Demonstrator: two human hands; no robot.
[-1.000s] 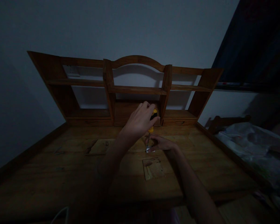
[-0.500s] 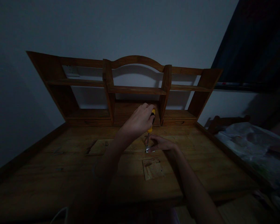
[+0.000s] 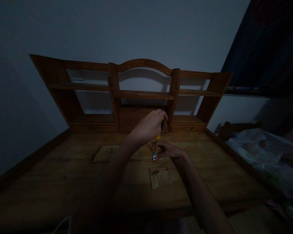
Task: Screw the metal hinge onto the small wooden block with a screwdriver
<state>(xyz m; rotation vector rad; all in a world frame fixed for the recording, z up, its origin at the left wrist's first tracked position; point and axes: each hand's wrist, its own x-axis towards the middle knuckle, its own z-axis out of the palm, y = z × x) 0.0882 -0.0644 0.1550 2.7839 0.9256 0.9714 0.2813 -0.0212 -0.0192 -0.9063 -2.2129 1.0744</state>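
My left hand (image 3: 150, 126) is wrapped round the top of a yellow-and-black screwdriver (image 3: 158, 136), its shaft slanting down and slightly left. The tip meets a small shiny metal bracket (image 3: 154, 156) that lies at the edge of a long thin wooden board (image 3: 104, 153). From the right, my right hand (image 3: 169, 149) reaches in low, its fingers curled about the bracket and pressing it against the board. Any screw under the tip is too small to make out. A small square wooden piece (image 3: 160, 177) lies flat on the desk, just nearer to me.
The wooden desk (image 3: 51, 182) has raised side edges. At its back stands a wooden shelf unit (image 3: 144, 95) against the wall. To the right, beyond the desk edge, lies a clear plastic bag (image 3: 256, 143). A pale cable (image 3: 62, 223) shows at the lower left.
My left hand has turned and moved slightly right on the screwdriver handle, which now leans a little more to the right. My right hand and the bracket have stayed in place.
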